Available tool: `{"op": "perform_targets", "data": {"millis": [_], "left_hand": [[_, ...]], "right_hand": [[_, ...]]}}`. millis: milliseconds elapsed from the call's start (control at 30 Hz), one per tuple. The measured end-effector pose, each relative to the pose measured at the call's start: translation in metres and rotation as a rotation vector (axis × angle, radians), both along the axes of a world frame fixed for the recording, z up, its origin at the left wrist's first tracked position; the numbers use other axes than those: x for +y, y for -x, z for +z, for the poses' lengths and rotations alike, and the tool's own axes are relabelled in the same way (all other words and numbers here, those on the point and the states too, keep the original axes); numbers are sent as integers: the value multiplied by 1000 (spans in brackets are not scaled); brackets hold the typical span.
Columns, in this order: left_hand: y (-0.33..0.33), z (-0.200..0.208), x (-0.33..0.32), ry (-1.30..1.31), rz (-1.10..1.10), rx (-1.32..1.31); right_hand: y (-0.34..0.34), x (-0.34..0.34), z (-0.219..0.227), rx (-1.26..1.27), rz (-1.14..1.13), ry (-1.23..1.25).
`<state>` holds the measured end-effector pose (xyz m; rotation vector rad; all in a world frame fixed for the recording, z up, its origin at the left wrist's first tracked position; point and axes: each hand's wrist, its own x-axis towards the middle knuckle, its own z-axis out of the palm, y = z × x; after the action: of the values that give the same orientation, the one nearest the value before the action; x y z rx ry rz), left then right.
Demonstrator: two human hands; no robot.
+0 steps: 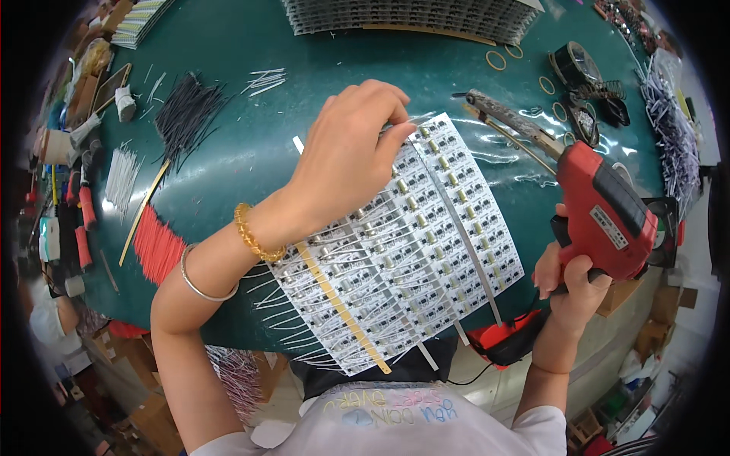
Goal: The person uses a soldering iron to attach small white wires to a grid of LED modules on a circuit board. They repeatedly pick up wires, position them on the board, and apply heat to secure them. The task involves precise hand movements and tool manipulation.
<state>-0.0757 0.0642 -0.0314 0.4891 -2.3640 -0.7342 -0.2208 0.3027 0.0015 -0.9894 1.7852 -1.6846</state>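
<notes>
A white panel of small circuit boards (498, 251) lies in front of me on the green table, with rows of dark and yellowish parts. Thin white wires stick out from its left half. Across it run a yellow strip (346, 311) and a grey strip (465, 228). My left hand (353, 144) is over the panel's far edge, thumb and fingers pinched together near the top of the grey strip; what they hold is too small to make out. My right hand (572, 292) grips a red and black soldering gun (608, 216), its tip pointing up and left, apart from the panel.
Bundles of black wires (186, 118), red wires (158, 247) and white wires (122, 178) lie at left. A stack of panels (418, 17) stands at the far edge. A dark spool (574, 67), a coiled spring (604, 90) and rubber bands (496, 61) lie at far right.
</notes>
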Motion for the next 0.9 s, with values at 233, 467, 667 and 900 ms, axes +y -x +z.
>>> {"op": "perform_targets", "data": {"millis": [233, 467, 667, 900], "left_hand": [[-2, 1, -1, -102, -41, -79], [-3, -1, -3, -176, -25, -72], [-3, -5, -5, -36, 23, 24], [-5, 0, -4, -192, 45, -142]], "right_hand": [[-3, -6, -1, -57, -45, 47], [-16, -2, -7, -121, -98, 74], [-20, -2, -5, -17, -137, 60], [-28, -4, 2, -64, -123, -106]]}}
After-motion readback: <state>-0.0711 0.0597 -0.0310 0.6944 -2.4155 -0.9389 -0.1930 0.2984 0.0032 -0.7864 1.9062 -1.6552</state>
